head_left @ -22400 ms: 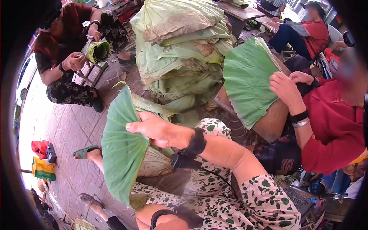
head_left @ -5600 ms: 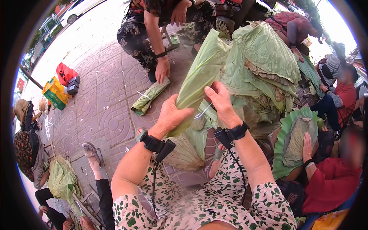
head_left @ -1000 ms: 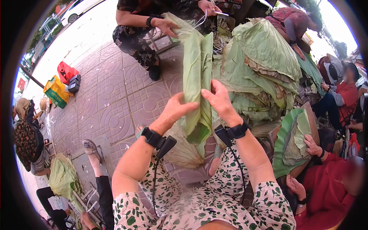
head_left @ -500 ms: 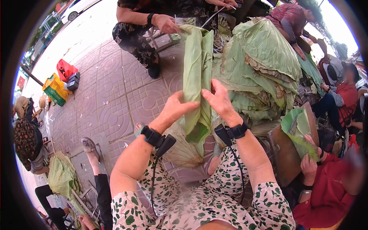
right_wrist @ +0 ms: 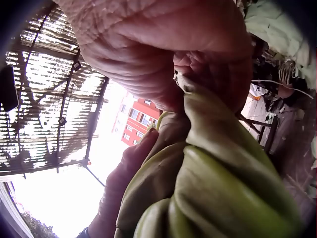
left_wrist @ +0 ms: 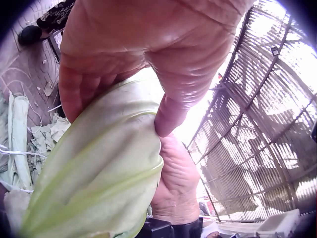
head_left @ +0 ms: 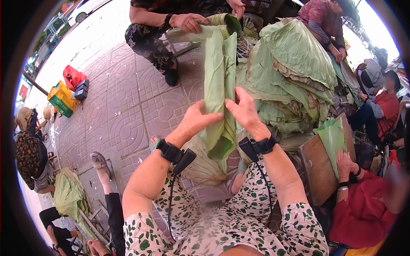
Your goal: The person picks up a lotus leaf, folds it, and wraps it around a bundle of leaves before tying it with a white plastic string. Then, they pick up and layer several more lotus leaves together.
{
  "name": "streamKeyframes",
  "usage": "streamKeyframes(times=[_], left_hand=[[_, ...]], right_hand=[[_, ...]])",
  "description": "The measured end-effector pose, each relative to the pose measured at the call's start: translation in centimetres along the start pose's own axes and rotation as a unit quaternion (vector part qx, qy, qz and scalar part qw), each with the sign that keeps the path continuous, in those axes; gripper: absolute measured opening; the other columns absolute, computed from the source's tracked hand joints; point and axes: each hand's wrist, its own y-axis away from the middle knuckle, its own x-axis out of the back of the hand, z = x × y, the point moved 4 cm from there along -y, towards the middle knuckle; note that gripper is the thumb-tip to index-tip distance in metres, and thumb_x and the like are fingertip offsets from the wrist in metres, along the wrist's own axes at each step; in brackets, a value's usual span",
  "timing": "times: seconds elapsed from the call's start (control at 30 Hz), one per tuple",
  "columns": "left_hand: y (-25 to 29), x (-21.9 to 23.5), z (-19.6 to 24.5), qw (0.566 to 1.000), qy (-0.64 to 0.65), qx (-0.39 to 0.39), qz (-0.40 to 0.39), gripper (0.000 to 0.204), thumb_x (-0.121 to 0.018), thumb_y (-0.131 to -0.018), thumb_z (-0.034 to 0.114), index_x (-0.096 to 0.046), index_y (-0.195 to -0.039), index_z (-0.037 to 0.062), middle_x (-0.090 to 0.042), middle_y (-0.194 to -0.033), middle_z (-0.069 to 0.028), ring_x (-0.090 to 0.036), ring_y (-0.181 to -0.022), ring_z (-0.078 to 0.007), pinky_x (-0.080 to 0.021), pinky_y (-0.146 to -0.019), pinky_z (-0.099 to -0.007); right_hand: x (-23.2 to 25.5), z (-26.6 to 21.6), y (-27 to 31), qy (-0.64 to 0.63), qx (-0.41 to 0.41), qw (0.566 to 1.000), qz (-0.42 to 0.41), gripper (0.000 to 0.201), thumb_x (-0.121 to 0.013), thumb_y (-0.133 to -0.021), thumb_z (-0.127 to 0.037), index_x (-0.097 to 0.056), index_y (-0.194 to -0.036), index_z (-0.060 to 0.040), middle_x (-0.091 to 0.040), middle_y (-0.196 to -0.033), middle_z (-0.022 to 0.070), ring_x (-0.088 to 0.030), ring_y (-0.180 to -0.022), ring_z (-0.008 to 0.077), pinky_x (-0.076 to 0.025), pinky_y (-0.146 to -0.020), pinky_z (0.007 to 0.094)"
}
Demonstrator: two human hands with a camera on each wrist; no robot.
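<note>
A long rolled bundle of pale green leaves point(head_left: 215, 81) stands lengthwise between my two hands. My left hand point(head_left: 194, 123) grips its left side, thumb across the front; my right hand point(head_left: 246, 113) grips the right side, thumb near the middle fold. In the left wrist view, fingers and thumb of my left hand point(left_wrist: 143, 54) curl round the ribbed leaf point(left_wrist: 99, 163). The right wrist view has my right hand point(right_wrist: 168, 49) round the folded leaves point(right_wrist: 213, 163). Beyond the bundle's far end, another person's hand point(head_left: 188, 22) holds a second leaf roll point(head_left: 222, 21).
A tall stack of dried leaves point(head_left: 294, 64) stands right of the bundle. A person in red at the right handles a leaf point(head_left: 332, 138) by a wooden board point(head_left: 318, 170). Bags point(head_left: 63, 100) sit on the paving at left; more leaves point(head_left: 70, 194) lie lower left.
The person opposite has turned their leaf roll sideways, and the white strip no longer shows. At right, the leaves on the board were moved. My hands and bundle have hardly moved.
</note>
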Motion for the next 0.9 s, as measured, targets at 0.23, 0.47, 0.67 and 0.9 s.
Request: streamKeyframes(times=[0.23, 0.47, 0.67, 0.9], left_hand=[[-0.1, -0.1, -0.4, 1.0, -0.003, 0.008, 0.001, 0.062, -0.072, -0.067, 0.033, -0.056, -0.112, -0.0066, -0.063, -0.103, -0.0178, -0.061, -0.096, -0.0223, -0.046, -0.086, -0.0325], [0.1, -0.2, -0.1, 1.0, 0.015, 0.008, 0.01, 0.06, -0.073, -0.068, 0.032, -0.057, -0.112, -0.0062, -0.064, -0.102, -0.0167, -0.061, -0.094, -0.0212, -0.047, -0.085, -0.0315], [0.3, -0.3, 0.5, 1.0, 0.015, 0.001, 0.005, 0.058, -0.073, -0.068, 0.03, -0.057, -0.112, -0.0061, -0.064, -0.101, -0.0155, -0.061, -0.094, -0.0203, -0.047, -0.084, -0.0311], [0.4, -0.3, 0.7, 1.0, 0.02, 0.001, 0.009, 0.058, -0.073, -0.068, 0.029, -0.058, -0.111, -0.006, -0.064, -0.101, -0.0151, -0.062, -0.093, -0.0192, -0.047, -0.084, -0.0304]], right_hand=[[0.1, -0.3, 0.1, 0.036, 0.004, 0.999, 0.001, 0.03, -0.061, -0.079, -0.014, -0.051, -0.099, 0.0065, -0.059, -0.089, 0.0241, -0.059, -0.085, 0.0353, -0.045, -0.075, 0.0387], [0.3, -0.9, 0.2, 0.041, 0.004, 0.999, 0.004, 0.03, -0.061, -0.079, -0.014, -0.051, -0.099, 0.0063, -0.059, -0.089, 0.0242, -0.059, -0.085, 0.0357, -0.045, -0.074, 0.0389], [0.2, 0.0, 0.1, 0.027, 0.005, 1.0, 0.006, 0.03, -0.061, -0.079, -0.014, -0.051, -0.099, 0.0059, -0.059, -0.09, 0.0239, -0.059, -0.085, 0.0359, -0.045, -0.075, 0.0391], [0.1, 0.4, 0.0, 0.02, 0.001, 1.0, 0.012, 0.03, -0.062, -0.079, -0.013, -0.051, -0.1, 0.0055, -0.059, -0.09, 0.0238, -0.059, -0.085, 0.0347, -0.045, -0.075, 0.0388]])
